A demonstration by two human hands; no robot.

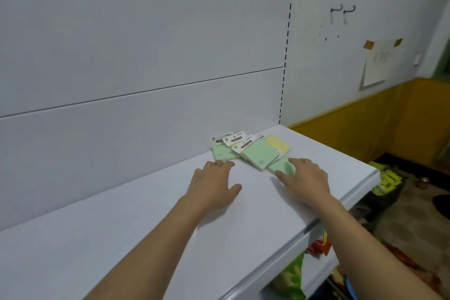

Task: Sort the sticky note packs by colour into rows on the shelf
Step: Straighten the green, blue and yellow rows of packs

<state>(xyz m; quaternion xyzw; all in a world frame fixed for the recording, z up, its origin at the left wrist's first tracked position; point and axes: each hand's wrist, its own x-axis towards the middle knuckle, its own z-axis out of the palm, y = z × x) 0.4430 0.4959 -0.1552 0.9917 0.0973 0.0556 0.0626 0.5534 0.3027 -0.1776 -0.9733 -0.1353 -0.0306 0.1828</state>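
Note:
Several sticky note packs lie in an overlapping heap at the back right of the white shelf (146, 214). Most are green: one green pack (224, 152) at the left, a larger green pack (260, 153) in the middle, and a green pack (282, 165) nearest me. A yellow pack (278, 145) lies at the right, partly covered. My left hand (214, 185) hovers flat, fingers spread, its fingertips just short of the left green pack. My right hand (306, 180) lies with straight fingers over the nearest green pack, touching it.
The white back panel (146, 56) rises behind the shelf. The shelf's front edge (316, 226) runs diagonally at the right. Snack bags (292, 280) sit on a lower level below. A yellow-painted wall (365, 129) and floor clutter are to the right.

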